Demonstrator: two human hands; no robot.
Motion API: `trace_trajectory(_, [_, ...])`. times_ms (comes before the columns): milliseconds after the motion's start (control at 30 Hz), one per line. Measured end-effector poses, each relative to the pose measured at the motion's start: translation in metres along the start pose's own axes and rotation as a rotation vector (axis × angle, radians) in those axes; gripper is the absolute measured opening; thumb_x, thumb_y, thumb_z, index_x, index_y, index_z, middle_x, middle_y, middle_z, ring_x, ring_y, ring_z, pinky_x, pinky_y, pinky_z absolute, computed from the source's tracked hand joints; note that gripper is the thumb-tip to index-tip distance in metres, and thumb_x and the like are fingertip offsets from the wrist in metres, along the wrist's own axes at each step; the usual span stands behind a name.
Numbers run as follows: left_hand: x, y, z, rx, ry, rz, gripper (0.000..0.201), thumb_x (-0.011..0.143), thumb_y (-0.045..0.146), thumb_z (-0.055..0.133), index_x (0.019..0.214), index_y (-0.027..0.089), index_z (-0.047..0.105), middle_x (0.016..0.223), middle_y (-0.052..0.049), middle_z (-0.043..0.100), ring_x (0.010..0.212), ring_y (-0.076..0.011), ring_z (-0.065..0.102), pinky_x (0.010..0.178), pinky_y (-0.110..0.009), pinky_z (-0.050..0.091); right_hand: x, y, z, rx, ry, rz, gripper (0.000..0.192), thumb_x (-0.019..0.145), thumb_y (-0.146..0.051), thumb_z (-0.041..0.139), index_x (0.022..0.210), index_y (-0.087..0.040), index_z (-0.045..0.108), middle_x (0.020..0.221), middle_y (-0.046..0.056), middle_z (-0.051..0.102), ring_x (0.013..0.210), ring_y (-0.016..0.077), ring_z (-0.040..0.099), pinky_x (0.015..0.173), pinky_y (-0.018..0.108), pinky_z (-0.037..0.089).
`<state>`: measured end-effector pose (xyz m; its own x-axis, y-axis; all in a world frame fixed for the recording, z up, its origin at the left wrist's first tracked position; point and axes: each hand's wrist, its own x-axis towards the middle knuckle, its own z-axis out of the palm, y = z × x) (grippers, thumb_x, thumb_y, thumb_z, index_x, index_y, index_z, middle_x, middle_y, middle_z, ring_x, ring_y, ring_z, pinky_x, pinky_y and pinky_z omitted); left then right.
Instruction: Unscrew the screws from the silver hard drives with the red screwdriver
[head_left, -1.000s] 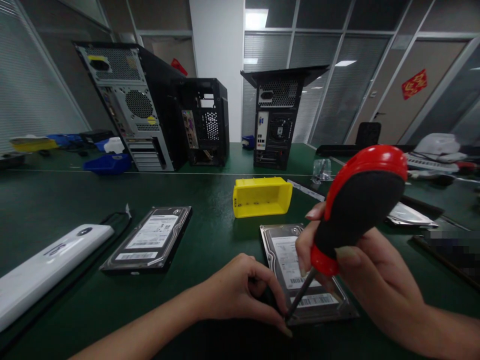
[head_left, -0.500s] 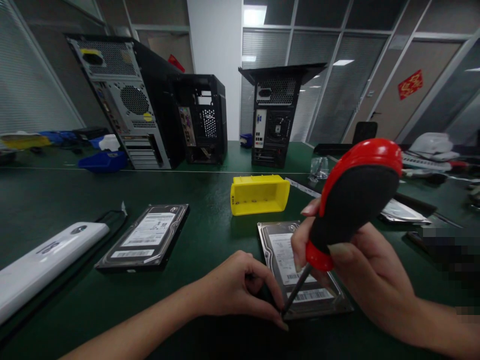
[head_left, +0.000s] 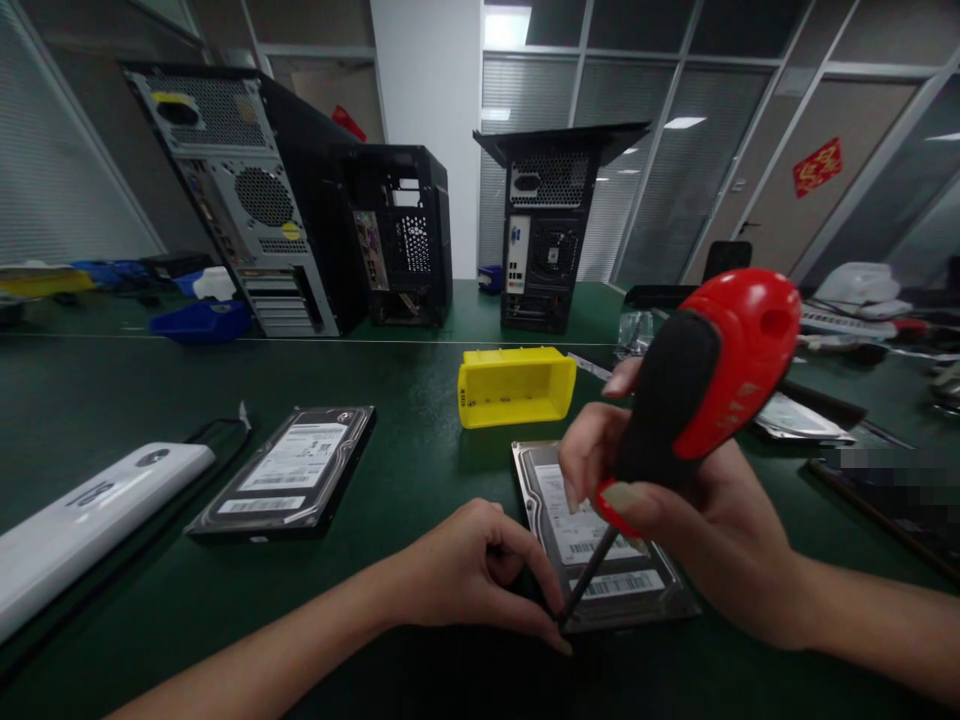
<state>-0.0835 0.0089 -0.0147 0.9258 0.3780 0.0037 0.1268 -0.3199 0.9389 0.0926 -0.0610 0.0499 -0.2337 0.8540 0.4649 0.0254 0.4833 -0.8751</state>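
Where left hand covers, screwdriver tip hidden

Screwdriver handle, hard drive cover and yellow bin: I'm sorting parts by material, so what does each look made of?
Screwdriver handle: seemingly glossy red hard plastic with a matte black grip, probably rubber; the red shows highlights, the black none.
Hard drive cover: apparently bare grey metal, dully reflective, with a white paper label.
Yellow bin: likely moulded plastic, uniformly coloured with a soft sheen.
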Motion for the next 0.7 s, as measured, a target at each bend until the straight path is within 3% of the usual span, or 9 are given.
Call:
trace_trajectory(133, [0.0, -0.001, -0.001, -0.016, -0.019, 0.006, 0.024, 0.066, 0.03, 0.079, 0.08, 0.012, 0.073, 0.047, 0.01, 0.032, 0.045, -0.0051, 0.026, 0.043, -0.021, 0.018, 0.006, 0.002, -0.003, 0.134, -0.087, -0.03, 0.04, 0.089, -0.034, 0.051, 0.126, -0.034, 0.037, 0.083, -0.001, 0.056, 0.068, 0.0117, 0.052, 0.06, 0.022, 0.046])
trace_trajectory(267, [0.001, -0.003, -0.001, -0.024, -0.022, 0.016, 0.03, 0.064, 0.036, 0.08, 0.081, 0.013, 0.073, 0.048, 0.009, 0.035, 0.045, -0.0051, 0.026, 0.041, -0.02, 0.018, 0.009, -0.002, -0.002, 0.16, -0.098, -0.001, 0.032, 0.092, -0.035, 0.045, 0.123, -0.032, 0.042, 0.082, -0.001, 0.054, 0.066, 0.0102, 0.049, 0.058, 0.02, 0.044])
trace_trajectory(500, [0.001, -0.006, 0.0, -0.05, -0.026, 0.02, 0.027, 0.067, 0.034, 0.078, 0.082, 0.013, 0.073, 0.05, 0.008, 0.036, 0.047, -0.0059, 0.026, 0.042, -0.021, 0.018, 0.013, -0.005, 0.003, 0.146, -0.074, -0.018, 0.03, 0.088, -0.035, 0.053, 0.117, -0.03, 0.047, 0.083, -0.002, 0.054, 0.067, 0.0087, 0.049, 0.062, 0.019, 0.045])
trace_trajectory(700, [0.001, -0.005, 0.0, -0.07, -0.03, -0.01, 0.027, 0.067, 0.032, 0.079, 0.083, 0.012, 0.073, 0.05, 0.008, 0.035, 0.046, -0.0057, 0.023, 0.041, -0.022, 0.014, 0.02, -0.004, 0.003, 0.345, -0.159, 0.06, 0.023, 0.09, -0.03, 0.053, 0.113, -0.028, 0.051, 0.089, -0.002, 0.06, 0.081, 0.0087, 0.057, 0.074, 0.02, 0.048])
